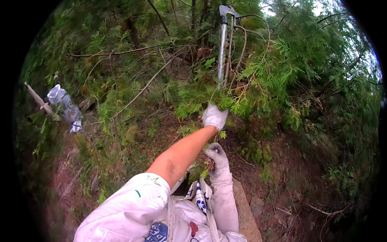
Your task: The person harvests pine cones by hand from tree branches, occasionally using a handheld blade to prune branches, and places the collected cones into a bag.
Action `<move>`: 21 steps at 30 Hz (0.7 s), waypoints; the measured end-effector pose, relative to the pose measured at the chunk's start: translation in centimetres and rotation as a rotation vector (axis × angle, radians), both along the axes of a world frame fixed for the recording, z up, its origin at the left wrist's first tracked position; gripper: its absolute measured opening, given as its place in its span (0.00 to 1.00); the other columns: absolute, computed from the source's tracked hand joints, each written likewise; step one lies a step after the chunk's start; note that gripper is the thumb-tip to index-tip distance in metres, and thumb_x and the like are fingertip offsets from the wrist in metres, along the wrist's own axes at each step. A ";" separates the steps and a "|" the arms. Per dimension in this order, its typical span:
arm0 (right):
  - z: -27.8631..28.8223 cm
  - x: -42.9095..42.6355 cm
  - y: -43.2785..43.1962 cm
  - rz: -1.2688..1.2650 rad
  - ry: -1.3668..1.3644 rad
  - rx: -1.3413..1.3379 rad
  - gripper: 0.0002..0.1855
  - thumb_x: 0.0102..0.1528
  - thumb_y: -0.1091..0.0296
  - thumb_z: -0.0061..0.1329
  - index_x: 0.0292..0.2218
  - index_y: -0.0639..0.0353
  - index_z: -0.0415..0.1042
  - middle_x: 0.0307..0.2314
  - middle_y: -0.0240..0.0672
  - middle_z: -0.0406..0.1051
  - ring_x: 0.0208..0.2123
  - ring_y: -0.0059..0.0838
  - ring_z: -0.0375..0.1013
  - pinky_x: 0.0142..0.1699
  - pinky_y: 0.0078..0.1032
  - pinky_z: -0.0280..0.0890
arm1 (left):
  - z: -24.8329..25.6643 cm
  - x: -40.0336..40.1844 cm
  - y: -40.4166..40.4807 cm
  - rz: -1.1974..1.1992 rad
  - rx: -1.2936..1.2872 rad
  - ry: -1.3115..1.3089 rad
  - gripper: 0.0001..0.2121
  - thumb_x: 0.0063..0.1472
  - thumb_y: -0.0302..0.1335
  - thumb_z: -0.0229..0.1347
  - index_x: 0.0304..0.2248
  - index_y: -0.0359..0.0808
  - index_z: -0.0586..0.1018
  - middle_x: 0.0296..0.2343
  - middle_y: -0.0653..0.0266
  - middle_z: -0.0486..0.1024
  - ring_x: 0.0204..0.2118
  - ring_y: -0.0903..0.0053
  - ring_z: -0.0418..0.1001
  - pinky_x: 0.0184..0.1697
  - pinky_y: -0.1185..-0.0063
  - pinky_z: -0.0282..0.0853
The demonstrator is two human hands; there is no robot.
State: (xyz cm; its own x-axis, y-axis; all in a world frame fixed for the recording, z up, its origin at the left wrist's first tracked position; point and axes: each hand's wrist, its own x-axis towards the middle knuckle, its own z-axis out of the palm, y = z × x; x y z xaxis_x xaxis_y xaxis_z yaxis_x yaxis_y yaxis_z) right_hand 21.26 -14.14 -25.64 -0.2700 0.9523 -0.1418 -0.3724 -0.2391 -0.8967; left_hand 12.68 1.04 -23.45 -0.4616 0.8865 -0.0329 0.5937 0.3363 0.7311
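Note:
My left hand (215, 117), in a pale knitted glove, reaches into green conifer foliage (189, 106); its fingers are largely hidden, so what it grips cannot be told. Just above it, a long metal-handled tool (222, 50) stands nearly upright, its curved blade against thin bent branches (244, 40) and its lower end hidden by leaves. Below, my right hand (217, 158), in a dirty glove, has its fingers curled round a conifer sprig with a brown, seed-like cluster (209, 164). An open white woven bag (200, 198) with blue print hangs at my front, below the right hand.
A silvery, crumpled wrapped object (65, 106) lies among twigs at the left, beside a broken pale branch (40, 101). A long bare branch (148, 83) crosses the left side. Dense conifers surround me. A flat rock (243, 208) lies beside my right arm on sloping reddish soil.

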 end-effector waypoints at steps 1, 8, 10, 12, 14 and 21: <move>-0.2 0.5 -0.5 -0.044 0.032 -0.044 0.08 0.46 0.74 0.53 0.31 0.62 0.70 0.26 0.29 0.70 0.28 0.18 0.67 0.36 0.18 0.63 | 0.3 0.9 0.0 -0.019 -0.051 -0.028 0.23 0.51 0.45 0.55 0.32 0.29 0.79 0.31 0.46 0.76 0.35 0.59 0.76 0.38 0.71 0.72; 1.6 1.5 -4.6 -0.350 -0.068 -0.085 0.05 0.45 0.78 0.51 0.27 0.63 0.69 0.21 0.31 0.69 0.22 0.18 0.67 0.28 0.16 0.62 | -1.8 4.0 -0.2 -0.024 -0.128 0.049 0.19 0.50 0.43 0.55 0.32 0.34 0.81 0.33 0.51 0.77 0.37 0.60 0.76 0.39 0.69 0.72; 0.9 1.6 -5.1 -0.411 -0.120 -0.041 0.05 0.45 0.79 0.50 0.27 0.64 0.69 0.21 0.30 0.69 0.21 0.17 0.67 0.26 0.16 0.61 | -2.5 4.0 0.1 -0.059 -0.140 0.070 0.17 0.50 0.41 0.54 0.32 0.34 0.81 0.32 0.52 0.77 0.36 0.61 0.77 0.39 0.70 0.73; 0.8 1.6 -5.2 -0.401 -0.285 0.030 0.06 0.45 0.80 0.51 0.28 0.62 0.68 0.20 0.31 0.68 0.19 0.21 0.67 0.23 0.19 0.63 | -2.3 4.0 0.3 -0.085 -0.184 0.072 0.18 0.50 0.41 0.54 0.32 0.34 0.81 0.32 0.52 0.77 0.37 0.60 0.77 0.39 0.71 0.73; 0.9 1.6 -5.9 -0.409 -0.312 -0.014 0.06 0.46 0.79 0.51 0.28 0.62 0.69 0.19 0.30 0.68 0.18 0.20 0.67 0.22 0.18 0.62 | -2.6 4.5 -0.5 -0.061 -0.171 0.114 0.18 0.51 0.41 0.54 0.32 0.34 0.80 0.32 0.53 0.77 0.37 0.60 0.77 0.39 0.70 0.73; 0.4 1.5 -6.5 -0.419 -0.409 0.010 0.04 0.45 0.78 0.50 0.27 0.64 0.72 0.17 0.30 0.69 0.15 0.15 0.65 0.20 0.17 0.59 | -1.8 3.2 -0.7 -0.099 -0.253 0.064 0.28 0.52 0.50 0.52 0.41 0.32 0.74 0.38 0.46 0.73 0.42 0.60 0.73 0.45 0.69 0.69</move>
State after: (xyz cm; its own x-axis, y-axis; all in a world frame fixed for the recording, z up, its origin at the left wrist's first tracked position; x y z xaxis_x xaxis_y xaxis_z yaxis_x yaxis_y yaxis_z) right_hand 22.71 -20.61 -25.25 0.2044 0.9680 -0.1458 -0.0566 -0.1370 -0.9890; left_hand 15.91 0.30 -25.27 -0.3817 0.8945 -0.2326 0.6750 0.4417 0.5910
